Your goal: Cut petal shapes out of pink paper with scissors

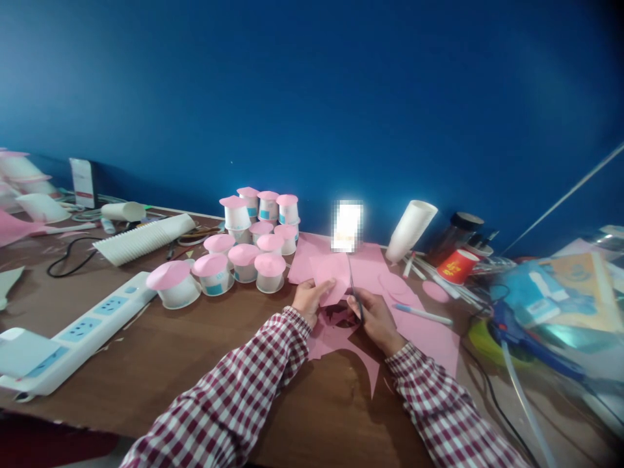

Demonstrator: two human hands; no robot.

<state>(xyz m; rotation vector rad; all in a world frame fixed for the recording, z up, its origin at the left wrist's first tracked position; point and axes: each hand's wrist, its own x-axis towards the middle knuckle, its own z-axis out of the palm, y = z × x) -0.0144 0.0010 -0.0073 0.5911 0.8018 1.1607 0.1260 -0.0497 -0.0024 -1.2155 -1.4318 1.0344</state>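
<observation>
Tabletop [331, 416], right hand [379, 320] closed round scissors [355, 292].

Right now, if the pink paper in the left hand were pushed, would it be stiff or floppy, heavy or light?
The pink paper looks thin, so probably light and bendable. Held out flat from the left hand, it likely resists drooping.

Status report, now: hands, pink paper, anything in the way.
Left hand gripping pink paper. Right hand holding scissors at the paper's edge. Pink offcut beneath; nothing seen blocking the scissors.
</observation>
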